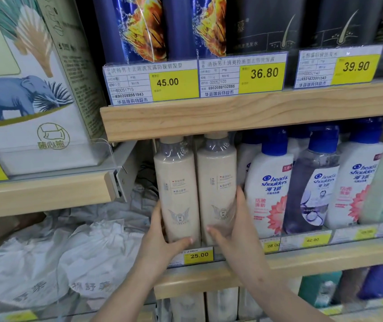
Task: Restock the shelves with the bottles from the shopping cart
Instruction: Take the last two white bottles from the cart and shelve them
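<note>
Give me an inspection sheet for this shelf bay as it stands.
Surface: wooden shelf, price tags along its edge.
Job's things: two beige bottles upright, side by side, on the shelf.
Clutter: white plastic packs lower left.
Hands: left hand grips the left bottle; right hand grips the right one.
Cables: nothing seen.
Surroundings: Head & Shoulders bottles at right; blue bottles above; elephant-print box at left.

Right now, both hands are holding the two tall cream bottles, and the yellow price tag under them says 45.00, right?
Not quite. The head view shows the yellow price tag under the two tall cream bottles reads 25.00. The left hand and right hand do hold them.
</note>
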A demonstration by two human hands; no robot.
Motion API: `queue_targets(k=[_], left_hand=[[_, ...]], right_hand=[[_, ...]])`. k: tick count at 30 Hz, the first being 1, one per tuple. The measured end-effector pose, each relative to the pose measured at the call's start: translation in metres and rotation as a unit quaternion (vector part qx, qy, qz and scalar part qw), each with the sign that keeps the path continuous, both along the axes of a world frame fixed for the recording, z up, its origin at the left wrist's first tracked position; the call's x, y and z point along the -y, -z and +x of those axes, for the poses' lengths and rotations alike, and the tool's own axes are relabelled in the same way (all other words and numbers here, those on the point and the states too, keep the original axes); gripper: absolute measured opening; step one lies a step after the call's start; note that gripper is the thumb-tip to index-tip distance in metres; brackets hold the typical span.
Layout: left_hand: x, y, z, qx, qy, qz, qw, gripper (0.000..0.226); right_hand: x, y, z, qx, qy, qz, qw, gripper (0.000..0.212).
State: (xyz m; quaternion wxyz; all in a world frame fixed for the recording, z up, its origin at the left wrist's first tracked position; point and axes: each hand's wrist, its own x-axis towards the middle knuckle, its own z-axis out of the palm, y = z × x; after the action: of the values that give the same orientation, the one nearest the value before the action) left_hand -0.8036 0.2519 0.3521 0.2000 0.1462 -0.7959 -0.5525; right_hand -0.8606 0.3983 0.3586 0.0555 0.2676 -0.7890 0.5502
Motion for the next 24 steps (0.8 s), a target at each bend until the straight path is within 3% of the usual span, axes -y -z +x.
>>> queue_targets(k=[6, 24], left_hand=[[0.0, 0.006, 0.001, -0.01, -0.019, 0.008, 1.0, 0.097], [0.005, 0.008, 0.004, 0.0, 0.008, -0.014, 1.0, 0.091]], right_hand=[[-0.007, -0.007, 0.0, 0.008, 0.03, 0.06, 0.998, 0.09], [-0.011, -0.004, 0.006, -0.006, 0.045, 0.076, 0.996, 0.082]])
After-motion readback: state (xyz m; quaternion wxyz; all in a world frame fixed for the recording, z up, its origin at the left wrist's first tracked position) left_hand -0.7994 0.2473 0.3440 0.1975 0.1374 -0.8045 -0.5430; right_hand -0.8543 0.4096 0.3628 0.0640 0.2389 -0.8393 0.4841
